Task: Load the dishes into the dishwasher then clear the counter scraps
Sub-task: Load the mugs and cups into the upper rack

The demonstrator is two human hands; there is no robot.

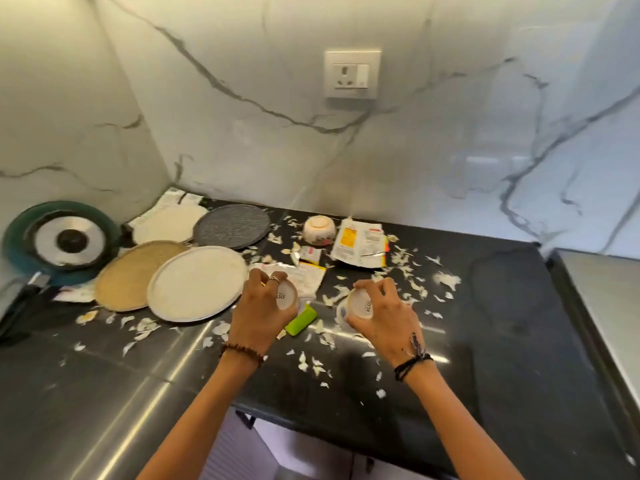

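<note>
Four plates (196, 283) lie on the black counter (502, 306) just left of the hands, a pan (60, 240) beyond them. Each hand grasps a small upturned cup: left hand (258, 315) round one cup (286, 296), right hand (382, 311) round another cup (360, 303). Between them lies a green clip (301, 321), among scattered peel scraps (311, 363).

Black glossy counter (502, 306). Left of the gripped cups: four plates (197, 284), overlapping, and a pan (62, 240) bottom-up. Beyond the grip: upturned bowl (319, 229), torn sachets (360, 245). Between the hands: green clip-like piece (300, 320). White peel scraps (408, 282) scattered all round.
</note>
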